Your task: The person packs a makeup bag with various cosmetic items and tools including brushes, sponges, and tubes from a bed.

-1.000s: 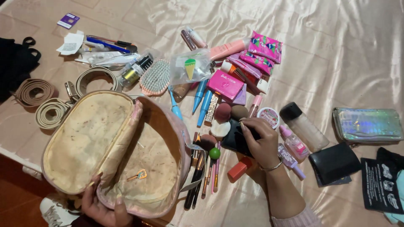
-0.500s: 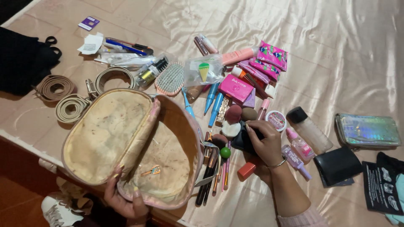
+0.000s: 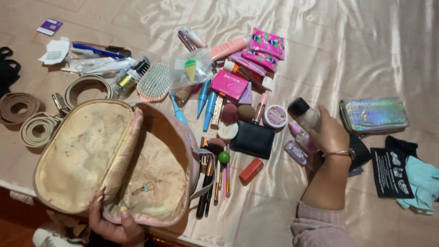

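Clear black-capped bottle (image 3: 305,113) gripped by right hand (image 3: 333,135); left hand (image 3: 112,224) holds pink pouch (image 3: 114,160).

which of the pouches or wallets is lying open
The big pink pouch with the stained cream lining, held by the left hand, is open. The holographic silver pouch and black wallet are shut.

The left hand (image 3: 112,224) sits low at the near edge, fingers curled upward and pinching shut, yellow nails showing. The right hand (image 3: 330,132) reaches forward, forearm raised, fingers wrapped closed, a bracelet on the wrist
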